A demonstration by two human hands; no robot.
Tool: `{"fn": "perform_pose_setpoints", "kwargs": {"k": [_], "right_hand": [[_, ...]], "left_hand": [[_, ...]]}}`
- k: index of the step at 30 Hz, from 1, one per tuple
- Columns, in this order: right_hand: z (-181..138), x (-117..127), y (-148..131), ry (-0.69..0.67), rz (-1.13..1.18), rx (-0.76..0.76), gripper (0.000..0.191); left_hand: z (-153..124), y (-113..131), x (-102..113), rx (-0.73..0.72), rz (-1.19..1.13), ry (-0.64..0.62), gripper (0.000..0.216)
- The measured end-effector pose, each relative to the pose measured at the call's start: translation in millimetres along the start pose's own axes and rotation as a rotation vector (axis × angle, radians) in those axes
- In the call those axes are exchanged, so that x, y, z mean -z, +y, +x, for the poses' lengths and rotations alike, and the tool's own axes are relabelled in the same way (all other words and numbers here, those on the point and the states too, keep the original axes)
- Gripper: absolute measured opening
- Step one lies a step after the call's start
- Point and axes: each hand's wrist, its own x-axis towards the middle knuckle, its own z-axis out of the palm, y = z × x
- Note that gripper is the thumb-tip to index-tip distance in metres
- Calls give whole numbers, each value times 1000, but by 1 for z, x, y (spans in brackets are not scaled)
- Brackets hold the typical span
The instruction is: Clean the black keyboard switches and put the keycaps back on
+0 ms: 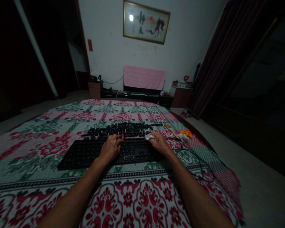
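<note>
1. The room is dim. The keyboard (pixel 85 155) shows only faint dots where its keys would sit, and both hands cover the middle of its deck.
2. The left hand (pixel 110 148) lies knuckles-up on the far middle of the keyboard with its fingers curled down. The fingertips are hidden, so I cannot tell whether its grip is closed on anything or merely resting.
3. The right hand (pixel 159 143) is at the keyboard's far right corner, its grip pinching a white cloth (pixel 150 137). Only a small bunched lump shows past the fingers.
4. The keyboard lies flat on the bed (pixel 49 133). Its long axis runs left to right across the view, with the near long edge facing the person and the left end slightly nearer.
5. Just beyond its far edge, a heap of dark keycaps (pixel 123 129) stretches in a band parallel to it. Whether the two touch is unclear.
6. A dark cable (pixel 199 161) loops on the bed beside the right forearm. The wrist hides its keyboard end.
7. Near the bed's right edge lies an orange-and-white bundle (pixel 186 133), probably cloth, too blurred to name.
</note>
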Motion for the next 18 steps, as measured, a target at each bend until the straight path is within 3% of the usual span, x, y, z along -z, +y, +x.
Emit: {"fn": "perform_pose_setpoints", "kwargs": {"k": [4, 11, 18], "right_hand": [[-7, 3, 4, -34, 85, -27, 24], [-18, -2, -6, -185, -15, 266, 25], [-22, -4, -18, -189, -80, 296, 26]], "left_hand": [[1, 0, -1, 10, 10, 1, 28], [1, 2, 1, 36, -14, -18, 27], [0, 3, 2, 30, -15, -10, 27]]}}
